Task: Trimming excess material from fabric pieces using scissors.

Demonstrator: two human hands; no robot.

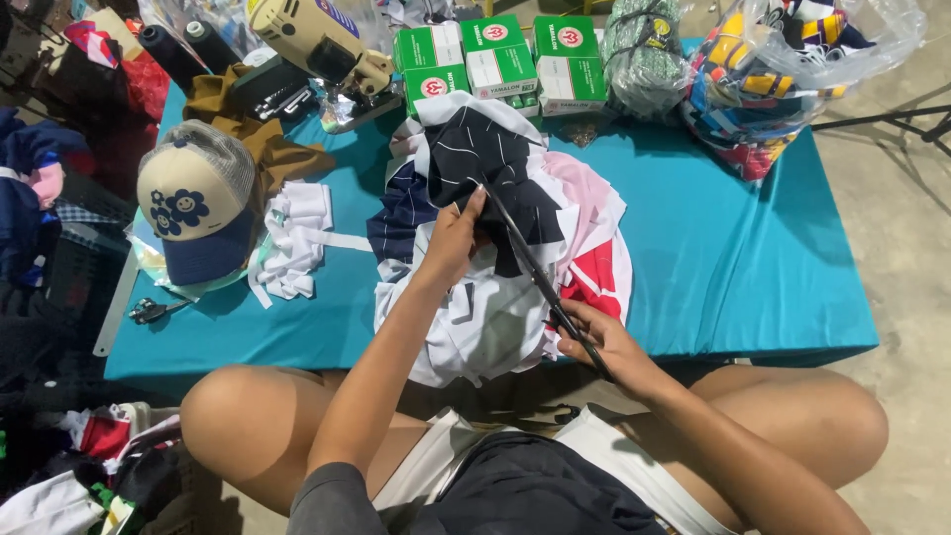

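centre frame: left hand (458, 238), fingers curled shut, pinches a pile of navy, white, pink & red fabric pieces (505, 228) on a teal-covered table (733, 258). right hand (604, 342), lower centre-right, fingers closed round handles of long black scissors (535, 272), blades angled up-left w/ tips at the left hand. tan & navy cap (193, 203) left; green & white boxes (500, 59) top.

Four green-and-white boxes (500, 59), two dark thread cones (173, 50), one cap (193, 203), two pairs of scissors (540, 277) (149, 311) and one clear bag of cloth (792, 69) on the table.
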